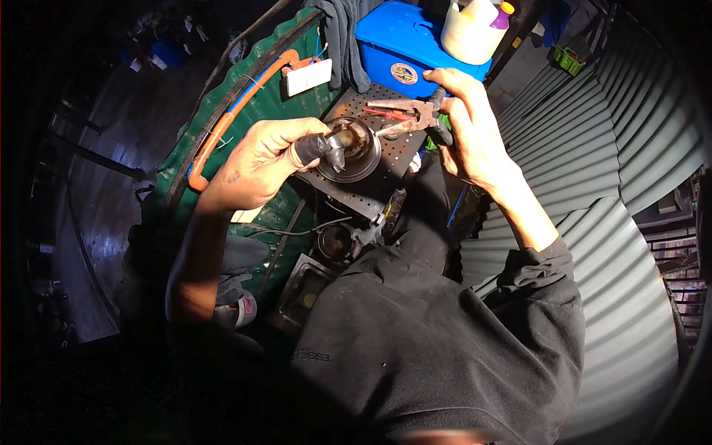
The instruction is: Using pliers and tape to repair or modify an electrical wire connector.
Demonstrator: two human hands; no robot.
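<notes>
My left hand [256, 165] is closed on a short black-wrapped piece with a shiny metal end [335, 157]; its exact kind does not show. That end is over a round metal dish [365, 169] with a dark, brownish inside. My right hand [478, 137] grips rusty pliers [421, 116] by their black handles, to the right of the dish. The jaws of the pliers are spread apart and point left, and a thin red thing [389, 114] shows between them. Under the dish lies a perforated metal tabletop [404, 148].
Behind the tabletop stands a blue lidded box [386, 44] with a pale cut-open jug [469, 33] on it. Orange piping [215, 137] runs along a green corrugated panel [185, 126] at left. Grey corrugated sheets [608, 245] stand at right. Below is a dark round pan [335, 242].
</notes>
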